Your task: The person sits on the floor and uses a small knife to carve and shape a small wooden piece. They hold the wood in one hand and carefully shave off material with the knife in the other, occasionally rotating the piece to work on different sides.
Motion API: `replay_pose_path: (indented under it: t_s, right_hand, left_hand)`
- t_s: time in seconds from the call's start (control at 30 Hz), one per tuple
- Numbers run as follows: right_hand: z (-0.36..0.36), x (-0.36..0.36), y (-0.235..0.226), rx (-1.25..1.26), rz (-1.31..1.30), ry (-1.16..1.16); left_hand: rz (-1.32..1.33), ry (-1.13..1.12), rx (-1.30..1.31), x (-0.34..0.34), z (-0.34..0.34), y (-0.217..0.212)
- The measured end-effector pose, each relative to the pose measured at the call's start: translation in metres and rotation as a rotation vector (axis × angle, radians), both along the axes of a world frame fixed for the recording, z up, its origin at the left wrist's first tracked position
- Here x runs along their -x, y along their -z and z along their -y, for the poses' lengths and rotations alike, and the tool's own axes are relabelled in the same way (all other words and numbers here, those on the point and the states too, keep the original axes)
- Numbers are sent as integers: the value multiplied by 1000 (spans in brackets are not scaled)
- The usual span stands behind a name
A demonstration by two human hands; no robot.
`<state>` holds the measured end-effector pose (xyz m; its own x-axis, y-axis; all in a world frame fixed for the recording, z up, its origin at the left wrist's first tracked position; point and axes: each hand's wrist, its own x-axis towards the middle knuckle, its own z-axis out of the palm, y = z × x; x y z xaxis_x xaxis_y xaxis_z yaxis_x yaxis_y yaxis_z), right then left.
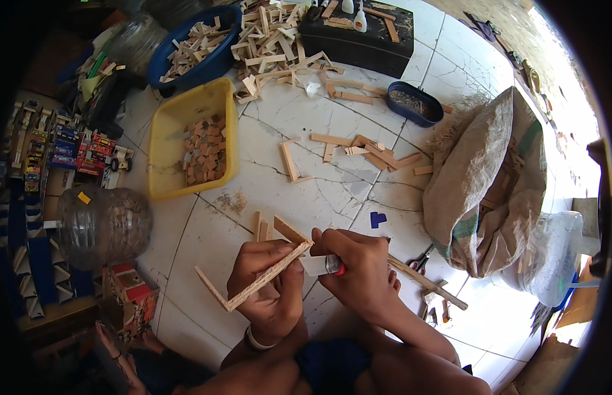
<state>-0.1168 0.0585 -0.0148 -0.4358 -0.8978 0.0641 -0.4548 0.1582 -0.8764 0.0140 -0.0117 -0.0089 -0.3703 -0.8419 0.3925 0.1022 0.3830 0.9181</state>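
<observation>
Low over the white tiled floor (306,131), near the frame's bottom centre, both hands meet at one joint. Left hand (266,289) is closed round an L-shaped wooden frame (253,289) made of thin slats, long slat running diagonally up to the right w/ a short leg off its lower left end. Right hand (358,270) is closed on a small glue tube (322,264) w/ a red part at the back, its white nozzle end touching or just beside the slat's upper end; exact contact can't be told. A few loose slats (269,229) lie on the tiles just beyond the hands. Further off: yellow tub (162,141) w/ small brown wood blocks, blue basin (181,66) of offcuts, big heap of slats (273,33), dark box (365,46) w/ bottles on top, small blue tray (414,112), burlap sack (490,178) at right, clear plastic jar (102,227) at left, scissors (419,262) near the right wrist. Risks, as a judgement: fingers sit v. close to the nozzle, so a hard squeeze could put glue on skin or flood the joint; the frame is held in mid-air by one hand only, so pressure from the tube could twist the corner out of square or pop the short leg off; drips could land on the tiles or the person's legs below.
</observation>
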Motion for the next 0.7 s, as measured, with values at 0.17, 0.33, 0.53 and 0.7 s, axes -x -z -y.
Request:
replay_pose_path:
  t_s: [0.17, 0.33, 0.53, 0.7]
  right_hand:
    - [3, 4, -1, 35, -58, 11]
    - [0, 4, 7, 47, -94, -7]
    - [2, 5, 9, 38, -90, 5]
    - [6, 2, 26, 100, -233, 168]
  left_hand:
    - [27, 4, 39, -2, -1, -5]
    - [52, 3, 77, -4, -2, -3]
    - [61, -10, 57, -1, -6, 0]
    - [104, 55, -7, -6, -12, -4]
